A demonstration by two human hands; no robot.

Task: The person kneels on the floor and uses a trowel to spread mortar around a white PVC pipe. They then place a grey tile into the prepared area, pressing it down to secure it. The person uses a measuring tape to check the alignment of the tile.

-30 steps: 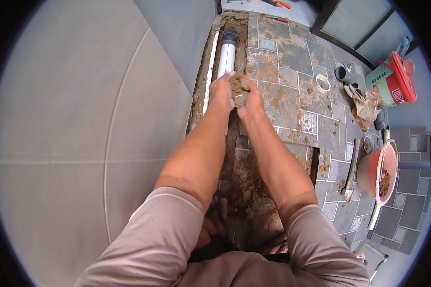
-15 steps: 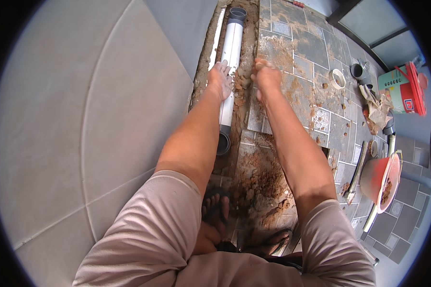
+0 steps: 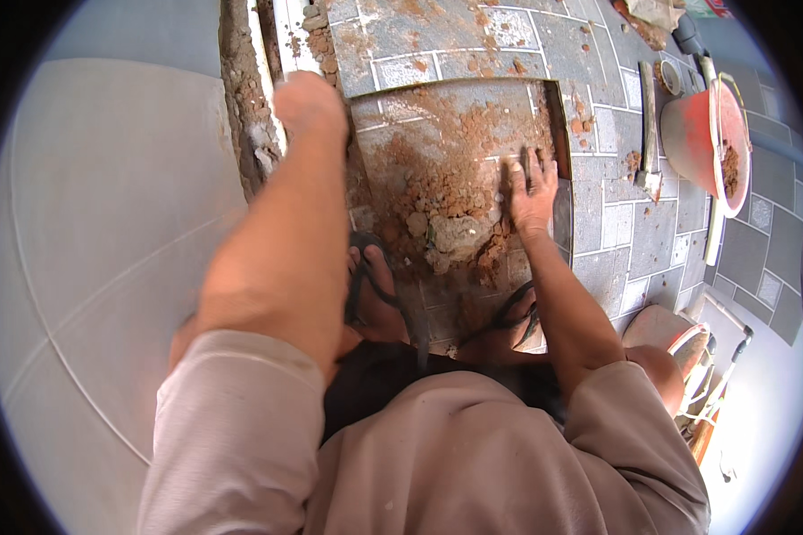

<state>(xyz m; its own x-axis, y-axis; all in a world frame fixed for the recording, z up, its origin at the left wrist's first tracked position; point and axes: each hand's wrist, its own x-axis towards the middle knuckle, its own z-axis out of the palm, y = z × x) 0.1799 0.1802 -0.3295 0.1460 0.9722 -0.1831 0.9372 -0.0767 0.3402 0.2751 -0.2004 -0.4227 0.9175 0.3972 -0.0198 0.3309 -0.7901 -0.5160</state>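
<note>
A white pipe (image 3: 290,37) lies in a narrow trench by the wall, with crumbs of soil along its right side. My left hand (image 3: 309,100) is over the near part of the pipe. Motion smears it and its fingers are hidden, so its grip does not show. On the sunken tiled patch, my right hand (image 3: 533,189) is open with fingers spread, beside a heap of brown soil and rubble (image 3: 451,209). The hand's fingertips are near the patch's right edge. The pipe's near end is hidden by my left hand and forearm.
A hammer-like tool (image 3: 649,134) lies on the grey tiles at right, beside a red and white bucket (image 3: 694,134) with soil in it. A small round ring-shaped piece (image 3: 666,78) sits nearby. My sandalled feet (image 3: 376,285) stand at the heap's near side.
My right hand has gone from a closed pose beside the trench to open fingers by the soil heap. My view has swung nearer and to the right; my left hand stays over the pipe.
</note>
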